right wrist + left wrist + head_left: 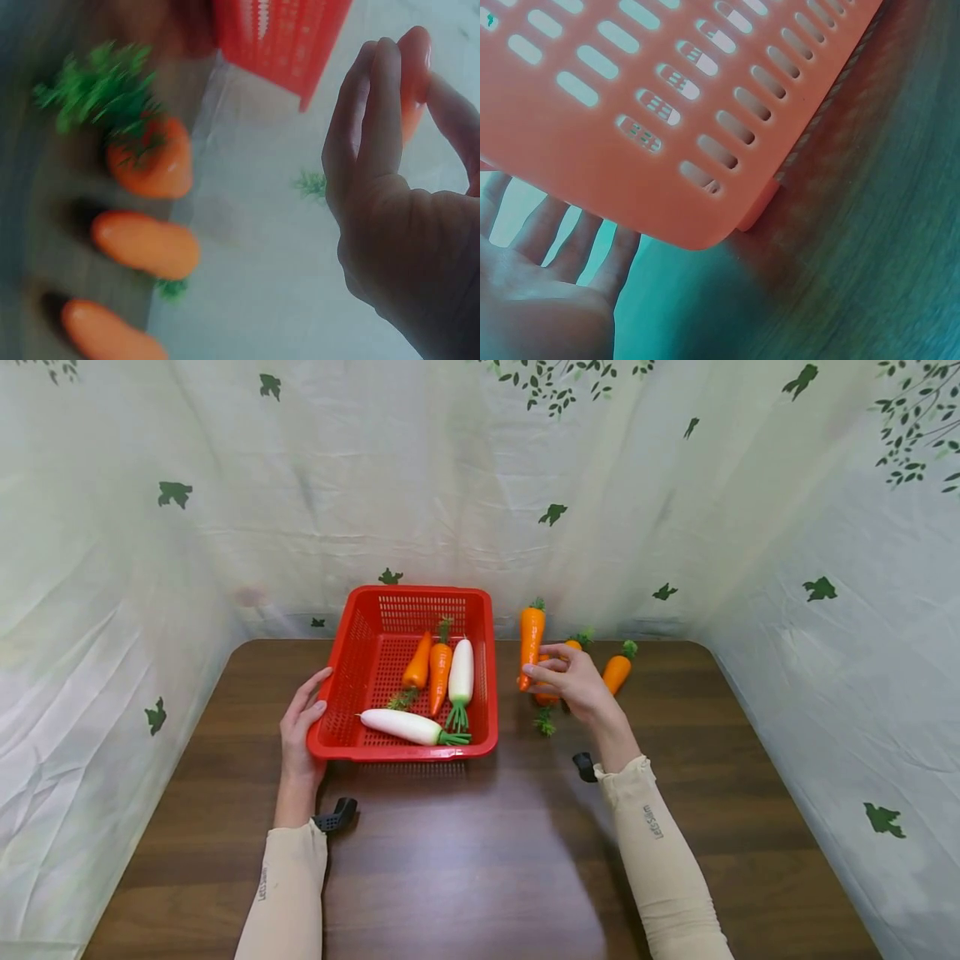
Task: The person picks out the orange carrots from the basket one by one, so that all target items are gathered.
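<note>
An orange carrot (532, 631), its leafy end away from me, is pinched near the narrow end by my right hand (573, 681); in the right wrist view thumb and fingers meet on the carrot (415, 75). My left hand (300, 731) rests its fairly straight fingers against the left rim of a red plastic basket (491, 727). The left wrist view shows the fingers (577, 240) at the basket edge, their tips hidden. Inside the basket lie two carrots (440, 672) and two white radishes, one upright in view (461, 668), one crosswise (397, 725).
Beside and under my right hand are more carrots on the wooden table (465, 860): one leaf-end towards me (547, 699), one partly hidden behind the hand (573, 644), one further right (617, 673). A leaf-patterned cloth (450, 485) hangs round the table's back and sides.
</note>
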{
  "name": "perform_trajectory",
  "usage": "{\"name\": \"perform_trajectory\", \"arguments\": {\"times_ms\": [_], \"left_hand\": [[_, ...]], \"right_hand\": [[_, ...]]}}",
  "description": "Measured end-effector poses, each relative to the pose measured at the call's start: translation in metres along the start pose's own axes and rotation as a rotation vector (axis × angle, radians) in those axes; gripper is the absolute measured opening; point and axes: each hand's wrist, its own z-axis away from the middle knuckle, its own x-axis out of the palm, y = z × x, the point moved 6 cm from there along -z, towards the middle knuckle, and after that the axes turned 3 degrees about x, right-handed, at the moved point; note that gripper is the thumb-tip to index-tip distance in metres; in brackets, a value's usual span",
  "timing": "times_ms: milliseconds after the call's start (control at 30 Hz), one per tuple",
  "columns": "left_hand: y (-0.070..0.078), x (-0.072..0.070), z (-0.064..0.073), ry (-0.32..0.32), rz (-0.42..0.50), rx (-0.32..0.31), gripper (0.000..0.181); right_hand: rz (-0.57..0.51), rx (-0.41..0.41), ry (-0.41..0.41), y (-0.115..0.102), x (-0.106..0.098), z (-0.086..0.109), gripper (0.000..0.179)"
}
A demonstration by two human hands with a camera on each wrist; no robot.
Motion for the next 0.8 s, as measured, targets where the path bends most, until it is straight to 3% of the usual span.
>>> {"name": "perform_trajectory", "arguments": {"times_ms": [233, 500, 800], "left_hand": [[0.004, 0.004, -0.001, -0.005, 0.052, 0.031, 0.051], [0.002, 0.005, -0.001, -0.004, 0.048, 0.015, 0.052], [0.003, 0.004, -0.001, 0.001, 0.052, 0.01, 0.052]], "right_hand": [[-0.026, 0.005, 0.033, 0.015, -0.025, 0.007, 0.063], [-0.012, 0.028, 0.105, 0.033, -0.06, 0.016, 0.067], [-0.095, 0.013, 0.198, 0.046, -0.104, 0.03, 0.069]]}}
